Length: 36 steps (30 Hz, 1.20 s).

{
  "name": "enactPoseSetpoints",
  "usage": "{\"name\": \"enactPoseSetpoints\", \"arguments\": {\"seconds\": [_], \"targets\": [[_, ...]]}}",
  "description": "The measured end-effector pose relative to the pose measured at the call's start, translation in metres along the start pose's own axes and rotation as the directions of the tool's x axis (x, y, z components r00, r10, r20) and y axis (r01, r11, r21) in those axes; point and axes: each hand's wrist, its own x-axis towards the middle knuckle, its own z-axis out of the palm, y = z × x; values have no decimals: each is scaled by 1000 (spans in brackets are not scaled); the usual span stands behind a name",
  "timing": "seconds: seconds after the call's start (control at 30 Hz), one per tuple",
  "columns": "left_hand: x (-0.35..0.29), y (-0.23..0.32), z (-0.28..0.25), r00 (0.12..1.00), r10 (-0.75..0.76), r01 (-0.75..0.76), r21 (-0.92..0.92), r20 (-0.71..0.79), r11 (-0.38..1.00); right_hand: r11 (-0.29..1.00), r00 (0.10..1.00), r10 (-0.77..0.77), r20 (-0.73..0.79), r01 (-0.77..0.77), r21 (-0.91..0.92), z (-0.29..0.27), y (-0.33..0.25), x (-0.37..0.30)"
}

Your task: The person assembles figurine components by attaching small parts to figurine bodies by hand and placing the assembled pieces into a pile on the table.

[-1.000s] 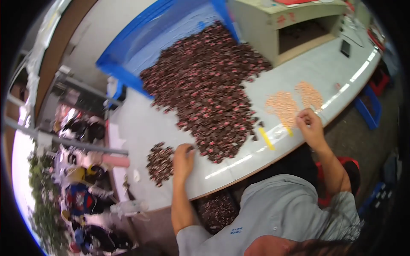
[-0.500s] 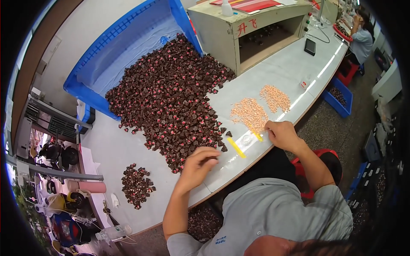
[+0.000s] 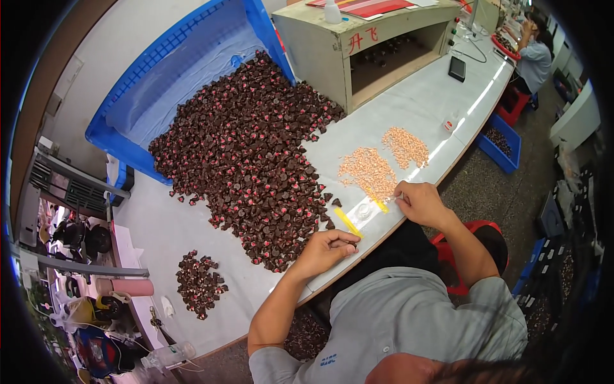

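My left hand (image 3: 327, 253) is over the front edge of the table, its thumb and fingers pinched on what looks like a small dark brown part. A yellow tape strip (image 3: 348, 223) lies just beyond those fingertips. Near the other yellow strip (image 3: 377, 200), my right hand (image 3: 420, 203) has its fingertips pressed together; whatever is in them is too small to make out. Between the strips sits a small clear round piece (image 3: 364, 210). Small peach-coloured pieces (image 3: 368, 171) lie loosely beyond my right hand, with a second patch (image 3: 405, 147) farther off.
A large heap of dark parts with pink spots (image 3: 243, 153) spills from a tipped blue bin (image 3: 121, 115). A smaller dark pile (image 3: 199, 285) is at left. Beyond stand a metal box (image 3: 320, 57) and a black device (image 3: 456, 68). Another person (image 3: 536, 61) sits far right.
My left hand has moved right, from the edge of the dark heap to the near yellow strip, fingers still pinched. My right hand has stayed by the other strip.
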Motion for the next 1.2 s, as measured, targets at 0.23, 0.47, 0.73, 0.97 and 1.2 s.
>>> {"name": "enactPoseSetpoints", "arguments": {"seconds": [0.23, 0.47, 0.73, 0.97, 1.2], "targets": [[0, -2, -1, 1000, -27, 27, -33, -7, 999, 992, 999, -19, 33, 23, -125, 7, 4, 3], [4, -9, 10, 997, -55, 42, -187, -63, 981, 983, 996, 80, -26, -75, 167, 19, -14, -6], [8, -13, 23, 985, 104, -110, -35, -138, 993, 712, 980, 191, 57, -179, 679, 63, -81, -27], [6, -14, 24, 953, 210, -213, 11, -216, 977, 771, 984, 175, -22, -123, 625, 64, -91, -28], [6, -17, 22, 953, 205, -191, 84, -224, 978, 787, 989, 147, -2, -116, 607, 57, -91, -28]]}}
